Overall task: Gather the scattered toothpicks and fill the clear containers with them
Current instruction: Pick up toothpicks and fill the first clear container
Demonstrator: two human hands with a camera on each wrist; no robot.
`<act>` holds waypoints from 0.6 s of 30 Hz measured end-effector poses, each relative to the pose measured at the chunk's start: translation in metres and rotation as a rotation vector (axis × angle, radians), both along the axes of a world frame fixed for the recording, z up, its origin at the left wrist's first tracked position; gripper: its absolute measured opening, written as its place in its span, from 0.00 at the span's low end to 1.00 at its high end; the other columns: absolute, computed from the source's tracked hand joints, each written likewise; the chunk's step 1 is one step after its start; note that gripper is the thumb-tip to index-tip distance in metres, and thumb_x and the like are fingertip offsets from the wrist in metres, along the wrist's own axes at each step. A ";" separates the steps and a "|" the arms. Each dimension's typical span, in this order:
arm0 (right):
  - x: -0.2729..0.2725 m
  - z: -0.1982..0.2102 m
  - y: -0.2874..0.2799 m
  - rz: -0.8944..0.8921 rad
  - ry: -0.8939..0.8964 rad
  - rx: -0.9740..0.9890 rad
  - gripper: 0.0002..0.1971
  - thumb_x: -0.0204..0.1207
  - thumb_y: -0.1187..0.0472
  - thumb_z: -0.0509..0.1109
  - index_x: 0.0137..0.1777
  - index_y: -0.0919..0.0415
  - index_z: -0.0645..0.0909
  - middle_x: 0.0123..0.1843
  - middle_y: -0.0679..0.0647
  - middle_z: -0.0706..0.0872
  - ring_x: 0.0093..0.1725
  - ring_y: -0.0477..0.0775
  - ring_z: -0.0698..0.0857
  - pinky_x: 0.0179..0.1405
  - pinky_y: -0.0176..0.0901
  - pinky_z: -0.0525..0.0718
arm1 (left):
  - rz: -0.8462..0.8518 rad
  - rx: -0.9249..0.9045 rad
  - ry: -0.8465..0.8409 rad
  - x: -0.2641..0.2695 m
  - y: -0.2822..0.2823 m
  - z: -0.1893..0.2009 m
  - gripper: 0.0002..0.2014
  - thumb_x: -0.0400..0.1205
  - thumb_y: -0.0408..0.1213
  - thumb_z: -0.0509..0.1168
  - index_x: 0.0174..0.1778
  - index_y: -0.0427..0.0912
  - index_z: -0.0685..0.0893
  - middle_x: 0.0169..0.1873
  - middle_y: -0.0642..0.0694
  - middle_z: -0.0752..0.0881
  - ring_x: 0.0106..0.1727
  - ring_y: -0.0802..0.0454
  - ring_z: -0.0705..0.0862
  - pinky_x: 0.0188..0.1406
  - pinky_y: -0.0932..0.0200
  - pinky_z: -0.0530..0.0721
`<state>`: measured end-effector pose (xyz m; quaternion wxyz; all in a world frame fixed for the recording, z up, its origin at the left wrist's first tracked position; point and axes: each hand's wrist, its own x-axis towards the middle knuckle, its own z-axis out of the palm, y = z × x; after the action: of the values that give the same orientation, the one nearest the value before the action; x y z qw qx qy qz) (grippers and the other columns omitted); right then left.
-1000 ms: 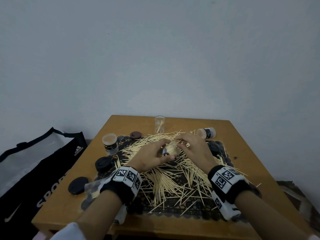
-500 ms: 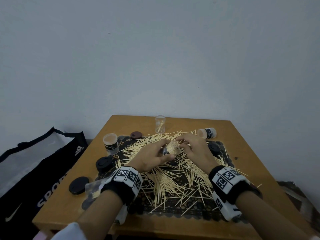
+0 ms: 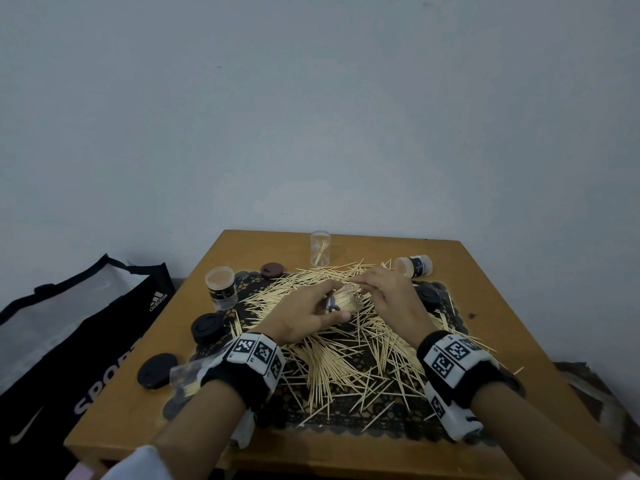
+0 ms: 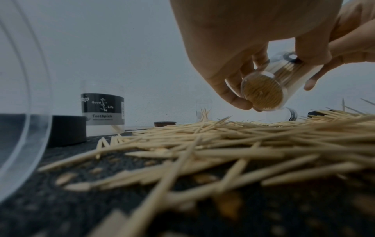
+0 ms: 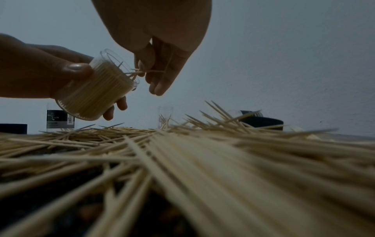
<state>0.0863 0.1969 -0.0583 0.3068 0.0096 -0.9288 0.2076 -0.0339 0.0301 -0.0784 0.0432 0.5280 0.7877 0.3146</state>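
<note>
My left hand (image 3: 304, 315) grips a clear container (image 3: 341, 299) packed with toothpicks, tilted above the pile; the container (image 4: 270, 86) shows its round base in the left wrist view. My right hand (image 3: 388, 292) pinches a few toothpicks (image 5: 148, 72) at the container's open mouth (image 5: 119, 64). Loose toothpicks (image 3: 349, 355) lie scattered over a dark lace mat (image 3: 398, 427) in the middle of the wooden table (image 3: 519, 306).
An upright clear container (image 3: 321, 247) with few toothpicks stands at the back. A labelled full one (image 3: 221, 287) stands left, another (image 3: 414, 266) lies on its side at right. Black lids (image 3: 207, 327) (image 3: 157, 369) lie left, a brown lid (image 3: 272, 270) behind. A sports bag (image 3: 69, 341) sits on the floor at left.
Both hands stay at the held container, with only a slight shift of the right fingers at its mouth.
</note>
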 end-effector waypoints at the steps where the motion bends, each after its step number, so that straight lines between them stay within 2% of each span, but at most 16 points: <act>1: 0.000 0.000 0.000 0.005 0.001 0.008 0.14 0.78 0.74 0.66 0.58 0.64 0.87 0.52 0.55 0.88 0.50 0.53 0.85 0.51 0.52 0.86 | -0.002 -0.001 0.005 -0.001 0.000 -0.001 0.31 0.77 0.65 0.61 0.72 0.51 0.73 0.39 0.59 0.81 0.36 0.63 0.77 0.35 0.61 0.71; 3: 0.001 0.001 -0.001 0.014 0.019 -0.014 0.13 0.79 0.73 0.66 0.57 0.63 0.88 0.51 0.54 0.87 0.49 0.49 0.84 0.50 0.45 0.84 | -0.005 -0.009 0.013 -0.002 0.000 -0.002 0.32 0.76 0.67 0.61 0.72 0.52 0.74 0.42 0.56 0.83 0.38 0.61 0.79 0.37 0.60 0.72; 6: 0.001 0.002 -0.001 0.003 0.053 -0.079 0.09 0.79 0.70 0.68 0.54 0.61 0.88 0.49 0.50 0.88 0.47 0.35 0.78 0.50 0.29 0.77 | -0.014 -0.011 0.016 -0.003 0.000 -0.002 0.32 0.75 0.67 0.62 0.70 0.52 0.76 0.46 0.52 0.86 0.42 0.55 0.82 0.40 0.59 0.76; 10: 0.001 0.003 -0.002 -0.036 0.110 -0.056 0.05 0.77 0.70 0.70 0.48 0.63 0.87 0.45 0.50 0.88 0.50 0.23 0.74 0.48 0.20 0.72 | 0.014 -0.011 0.033 -0.004 0.000 -0.003 0.32 0.76 0.67 0.61 0.71 0.52 0.74 0.44 0.54 0.84 0.41 0.56 0.81 0.38 0.59 0.73; 12: 0.000 0.003 0.000 -0.037 0.115 -0.044 0.07 0.78 0.72 0.69 0.48 0.62 0.87 0.46 0.50 0.88 0.51 0.23 0.74 0.48 0.18 0.70 | 0.029 0.000 0.024 -0.004 0.000 -0.004 0.32 0.76 0.67 0.60 0.71 0.52 0.73 0.44 0.53 0.85 0.40 0.55 0.82 0.38 0.58 0.76; 15: 0.000 0.002 0.000 -0.018 0.106 -0.022 0.09 0.78 0.74 0.67 0.49 0.63 0.87 0.48 0.51 0.88 0.49 0.30 0.75 0.50 0.19 0.70 | 0.022 -0.010 0.013 -0.004 0.000 -0.004 0.32 0.76 0.68 0.59 0.71 0.52 0.73 0.44 0.53 0.85 0.40 0.55 0.82 0.43 0.53 0.80; 16: 0.000 0.002 -0.001 -0.016 0.112 -0.014 0.09 0.78 0.74 0.67 0.49 0.63 0.87 0.48 0.51 0.88 0.49 0.30 0.75 0.50 0.19 0.70 | 0.018 -0.016 0.013 -0.004 0.000 -0.004 0.32 0.76 0.68 0.59 0.71 0.52 0.73 0.43 0.53 0.84 0.39 0.55 0.81 0.43 0.53 0.80; 18: 0.001 0.002 -0.001 -0.019 0.139 -0.014 0.09 0.77 0.75 0.67 0.49 0.64 0.87 0.47 0.51 0.89 0.51 0.24 0.74 0.49 0.17 0.70 | 0.016 -0.014 0.011 -0.003 0.000 -0.003 0.34 0.75 0.69 0.58 0.71 0.51 0.73 0.43 0.54 0.84 0.38 0.57 0.80 0.42 0.54 0.80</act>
<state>0.0870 0.1958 -0.0561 0.3724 0.0128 -0.9039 0.2100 -0.0374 0.0298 -0.0816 0.0400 0.5230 0.7943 0.3066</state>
